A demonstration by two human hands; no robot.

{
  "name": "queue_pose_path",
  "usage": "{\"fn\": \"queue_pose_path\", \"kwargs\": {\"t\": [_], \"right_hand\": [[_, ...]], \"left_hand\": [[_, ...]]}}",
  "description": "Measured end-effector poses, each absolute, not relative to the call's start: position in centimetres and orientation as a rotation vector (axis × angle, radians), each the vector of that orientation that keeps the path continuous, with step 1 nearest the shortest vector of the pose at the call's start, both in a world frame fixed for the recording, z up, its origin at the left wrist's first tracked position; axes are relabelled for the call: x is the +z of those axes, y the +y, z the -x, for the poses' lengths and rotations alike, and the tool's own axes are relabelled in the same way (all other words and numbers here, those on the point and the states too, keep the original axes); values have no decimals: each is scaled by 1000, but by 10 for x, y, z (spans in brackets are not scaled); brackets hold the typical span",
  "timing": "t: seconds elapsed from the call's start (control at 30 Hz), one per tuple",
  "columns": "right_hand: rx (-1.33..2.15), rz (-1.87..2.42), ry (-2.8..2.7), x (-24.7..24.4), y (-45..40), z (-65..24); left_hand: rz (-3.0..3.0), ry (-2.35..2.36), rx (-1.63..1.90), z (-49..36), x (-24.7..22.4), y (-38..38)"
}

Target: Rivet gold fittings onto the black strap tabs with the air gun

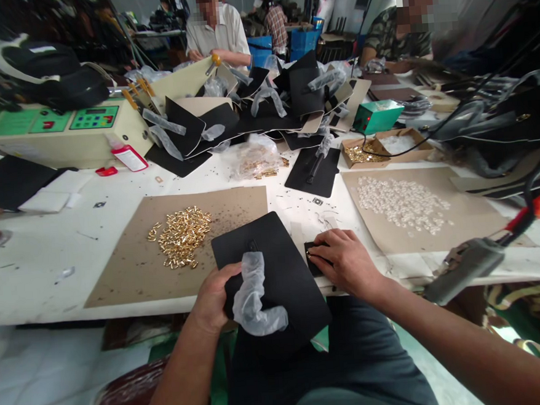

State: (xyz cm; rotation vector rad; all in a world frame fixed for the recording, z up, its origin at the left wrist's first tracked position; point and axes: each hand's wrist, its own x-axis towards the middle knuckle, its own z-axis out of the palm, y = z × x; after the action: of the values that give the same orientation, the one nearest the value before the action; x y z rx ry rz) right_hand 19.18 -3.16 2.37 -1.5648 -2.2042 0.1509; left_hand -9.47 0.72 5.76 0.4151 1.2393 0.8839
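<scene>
My left hand [214, 299] grips the left edge of a black panel [283, 257], thumb on top. The panel is tilted over the table's front edge and bears a handle wrapped in white plastic film [253, 302]. To its right, my right hand [345, 259] has its fingertips pressed together on a small black piece [312, 261] at the table edge; whatever lies under the fingertips is too small to make out. Left of the panel, a pile of gold metal pieces [184, 233] lies on brown cardboard [130, 255].
Clear small pieces [399, 202] cover a right-hand sheet. A grey tool [464, 269] hangs at the right front edge. Behind are a black panel [314, 171], a red bottle [128, 154], a green box [377, 116], a machine [66, 133] and heaped panels. People sit across the table.
</scene>
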Motion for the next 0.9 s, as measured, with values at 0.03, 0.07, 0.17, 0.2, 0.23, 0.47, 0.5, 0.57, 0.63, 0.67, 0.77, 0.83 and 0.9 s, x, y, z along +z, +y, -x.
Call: {"fn": "queue_pose_path", "kwargs": {"t": [0.03,0.07,0.17,0.2,0.23,0.47,0.5,0.57,0.63,0.67,0.77,0.83,0.9], "right_hand": [[117,1565,-2234,27,-33,-190],[88,1565,-2258,29,-34,-189],[49,1581,-2285,34,-35,-186],[57,1594,-2278,34,-35,-186],[71,1611,-2266,34,-35,-186],[64,1636,-2355,40,-32,-184],[58,1638,-2358,40,-32,-184],[75,1636,-2326,38,-34,-185],[162,1607,-2245,31,-36,-190],[225,1580,-2181,27,-38,-194],[383,1479,-1896,20,-47,-207],[402,1422,-1684,27,-57,-210],[414,1360,-1557,47,-70,-204]], "left_hand": [[-426,1221,890,95,57,7],[-435,1202,898,94,56,6],[-438,1172,917,94,51,2],[-438,1169,926,93,50,1],[-438,1168,934,93,48,0],[-446,1163,961,90,51,-5],[-454,1164,954,91,53,-7],[-476,1165,943,92,59,-13],[-502,1166,943,96,66,-22],[-512,1169,948,97,69,-27],[-538,1192,970,102,75,-43],[-574,1213,983,102,78,-53],[-625,1222,981,99,80,-62]]}}
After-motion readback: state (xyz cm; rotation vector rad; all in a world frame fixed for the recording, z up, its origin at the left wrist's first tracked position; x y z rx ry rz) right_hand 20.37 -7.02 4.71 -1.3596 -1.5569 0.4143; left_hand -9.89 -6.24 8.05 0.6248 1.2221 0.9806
